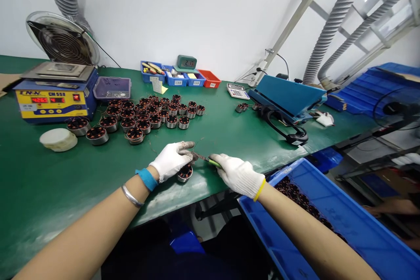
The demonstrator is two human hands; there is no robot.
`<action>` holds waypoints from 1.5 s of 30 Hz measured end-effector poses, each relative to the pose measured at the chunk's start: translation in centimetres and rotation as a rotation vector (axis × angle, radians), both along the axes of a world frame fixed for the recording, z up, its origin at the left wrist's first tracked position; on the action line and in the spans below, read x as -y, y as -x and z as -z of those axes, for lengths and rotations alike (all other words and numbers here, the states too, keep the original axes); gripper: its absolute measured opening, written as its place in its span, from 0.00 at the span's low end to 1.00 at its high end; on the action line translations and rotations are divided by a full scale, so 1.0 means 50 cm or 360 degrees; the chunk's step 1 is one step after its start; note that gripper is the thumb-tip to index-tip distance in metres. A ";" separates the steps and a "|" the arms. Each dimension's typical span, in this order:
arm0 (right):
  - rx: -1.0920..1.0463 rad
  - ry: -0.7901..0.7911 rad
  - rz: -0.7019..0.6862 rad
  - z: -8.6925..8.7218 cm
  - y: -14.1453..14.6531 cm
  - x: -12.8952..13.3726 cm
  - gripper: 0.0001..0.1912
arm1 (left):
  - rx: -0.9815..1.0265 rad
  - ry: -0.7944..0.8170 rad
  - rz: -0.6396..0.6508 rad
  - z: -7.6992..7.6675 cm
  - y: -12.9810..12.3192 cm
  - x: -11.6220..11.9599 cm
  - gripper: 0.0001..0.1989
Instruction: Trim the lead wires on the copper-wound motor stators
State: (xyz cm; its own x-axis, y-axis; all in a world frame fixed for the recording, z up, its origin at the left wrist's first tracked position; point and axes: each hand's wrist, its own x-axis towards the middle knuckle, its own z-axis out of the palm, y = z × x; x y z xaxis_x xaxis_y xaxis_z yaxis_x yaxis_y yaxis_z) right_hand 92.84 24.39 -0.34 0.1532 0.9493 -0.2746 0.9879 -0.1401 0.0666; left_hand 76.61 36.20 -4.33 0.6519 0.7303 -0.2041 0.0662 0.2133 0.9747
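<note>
A motor stator (185, 173), a metal ring with copper windings inside, sits on the green table (108, 162), close to its near edge. Just above the stator, the gloved left hand (173, 160) bends its fingers toward the tool's metal tip; whether they pinch a wire cannot be told. To the stator's right, the gloved right hand (238, 174) is closed around green-handled pliers (213, 162), or perhaps cutters. A fine wire (199, 141) sticks out beyond the stator.

The likeliest trouble is a nipped glove fingertip, because the tool's tip lies right by the left fingers. A hard tug could break a thin lead or scrape the windings. With the edge so near, a sideways knock might tip the stator off. Loose wires on the clustered stators (143, 126), beyond it to the left, could snag a sleeve-like glove cuff.
</note>
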 end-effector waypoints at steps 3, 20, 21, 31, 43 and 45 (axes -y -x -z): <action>0.0064 0.0008 0.0010 0.000 0.007 -0.001 0.26 | -0.0008 0.0010 -0.0004 0.000 0.000 -0.001 0.29; 0.0160 0.0093 -0.0295 0.015 -0.038 -0.095 0.16 | 0.0009 0.0168 0.0052 0.005 0.001 0.002 0.32; 0.0180 0.0089 -0.0299 0.016 -0.039 -0.097 0.16 | 0.0005 0.0163 0.0064 0.007 0.001 0.001 0.32; 0.0091 -0.0272 -0.0186 0.024 -0.045 -0.063 0.35 | 0.0064 -0.0003 -0.0606 -0.004 0.005 -0.033 0.24; -0.0170 -0.0594 -0.0877 0.046 0.070 -0.061 0.16 | 0.0004 -0.0150 -0.0658 0.024 0.020 -0.062 0.24; -0.0150 -0.0619 -0.0651 0.029 0.021 -0.067 0.16 | -0.0016 -0.0158 -0.0654 0.024 0.020 -0.062 0.25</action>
State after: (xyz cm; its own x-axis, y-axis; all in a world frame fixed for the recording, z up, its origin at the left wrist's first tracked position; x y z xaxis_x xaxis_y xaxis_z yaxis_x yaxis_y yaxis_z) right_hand 91.80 27.73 -1.78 -0.2561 0.9601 0.1123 0.9661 0.2582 -0.0044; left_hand 75.63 39.30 -5.55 0.3007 0.9456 -0.1243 0.0050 0.1288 0.9917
